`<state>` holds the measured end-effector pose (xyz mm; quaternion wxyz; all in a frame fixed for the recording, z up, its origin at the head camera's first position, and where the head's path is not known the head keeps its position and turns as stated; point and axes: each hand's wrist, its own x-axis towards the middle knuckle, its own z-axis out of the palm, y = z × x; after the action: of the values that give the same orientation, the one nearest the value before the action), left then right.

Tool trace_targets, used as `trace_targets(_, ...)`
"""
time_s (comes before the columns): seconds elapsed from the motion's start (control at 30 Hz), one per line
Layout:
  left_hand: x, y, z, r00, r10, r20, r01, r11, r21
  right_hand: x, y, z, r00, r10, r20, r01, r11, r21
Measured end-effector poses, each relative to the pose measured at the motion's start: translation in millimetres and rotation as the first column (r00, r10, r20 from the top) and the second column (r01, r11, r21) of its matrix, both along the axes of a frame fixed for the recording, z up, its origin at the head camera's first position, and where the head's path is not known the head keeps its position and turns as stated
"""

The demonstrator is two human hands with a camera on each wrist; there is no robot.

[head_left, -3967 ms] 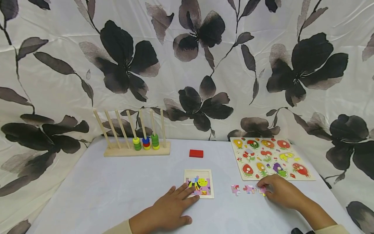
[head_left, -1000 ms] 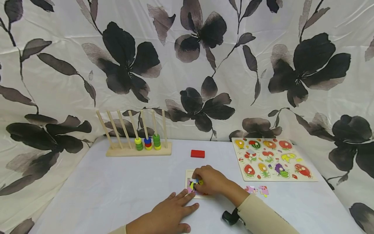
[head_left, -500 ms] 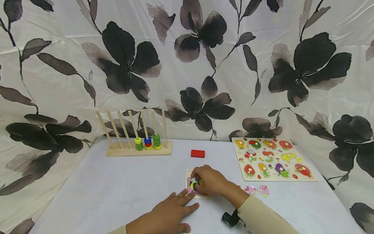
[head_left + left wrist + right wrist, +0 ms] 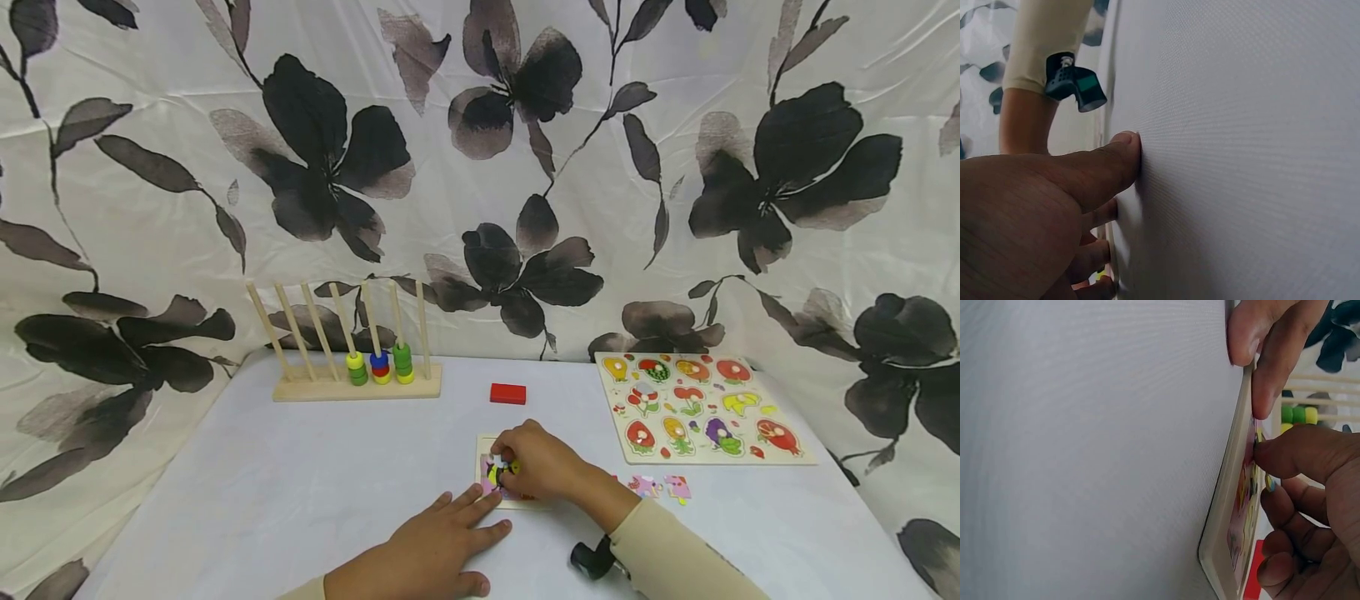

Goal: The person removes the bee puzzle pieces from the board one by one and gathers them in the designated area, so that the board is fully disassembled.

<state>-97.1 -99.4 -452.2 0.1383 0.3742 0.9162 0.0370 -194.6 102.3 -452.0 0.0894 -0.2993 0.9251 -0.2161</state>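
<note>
A square wooden tray with a bee jigsaw puzzle (image 4: 489, 472) lies near the middle of the table. My left hand (image 4: 431, 542) lies flat with fingers spread, its fingertips on the tray's near left edge. Over the puzzle, my right hand (image 4: 542, 465) pinches a puzzle piece (image 4: 1269, 482) between thumb and finger, its yellow and blue edge showing in the right wrist view. The hand hides much of the picture. Loose pink puzzle pieces (image 4: 677, 487) lie to the right of the tray, one mostly hidden behind the right wrist.
A wooden peg stand (image 4: 356, 389) with coloured rings stands at the back left. Behind the puzzle lies a red block (image 4: 507, 394). A fruit peg puzzle board (image 4: 708, 408) is at the back right. A black wrist-camera mount (image 4: 592, 560) hangs under the right sleeve.
Since four seconds ago, my right hand has let go of a loose piece on the right and moved left onto the bee puzzle. Over the last second both hands barely move.
</note>
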Motion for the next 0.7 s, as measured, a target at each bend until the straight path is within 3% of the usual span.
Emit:
trace_targets(0.37, -0.3, -1.0, -0.7, 1.000, -0.007, -0.004, 0.007, 1.000, 0.012, 1.8, -2.0, 2.3, 0.999, -0.021, -0.035, 0.022, 0.999, 0.027)
trace_targets(0.53, 0.1, -1.4, -1.6, 0.999, -0.016, -0.029, 0.017, 1.000, 0.010, 3.6, 4.8, 2.6, 0.998, -0.035, -0.053, 0.037, 0.999, 0.035)
trace_targets(0.7, 0.3, -0.3, -0.6, 1.000, -0.003, -0.013, 0.003, 1.000, 0.000, 4.4, 14.2, 3.1, 0.998, -0.053, -0.046, 0.054, 0.998, 0.016)
